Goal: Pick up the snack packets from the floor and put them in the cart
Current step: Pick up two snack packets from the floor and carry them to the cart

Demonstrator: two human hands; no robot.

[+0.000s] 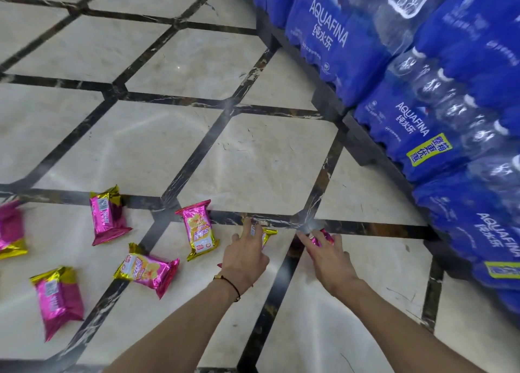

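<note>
**Both grips down among the packets**

Down at the floor (267, 158) now, both arms stretched forward. The left grip (244, 256) lies flat over a gold-ended packet (268, 234). One finger points straight ahead and only the foil end peeks out on the right, so I can't tell whether it's grasped or merely covered. There's a thin dark cord (233, 286) around that wrist.

Just beside it, the right grip (330, 257) has its fingers curled round a pink packet (320, 239), right at the dark seam between tiles. Whether that one has left the floor, I can't tell.

Five more lie loose to the left. The face-up packet (198, 233) is nearest the left grip and the tilted packet (146, 270) sits just below it. Farther out are the upper packet (108, 216), the lower packet (59, 301) and the edge packet (11, 232), which is cut off by the frame.

On the right, blue water packs (332, 43) are stacked on a dark pallet (329, 102)
</note>
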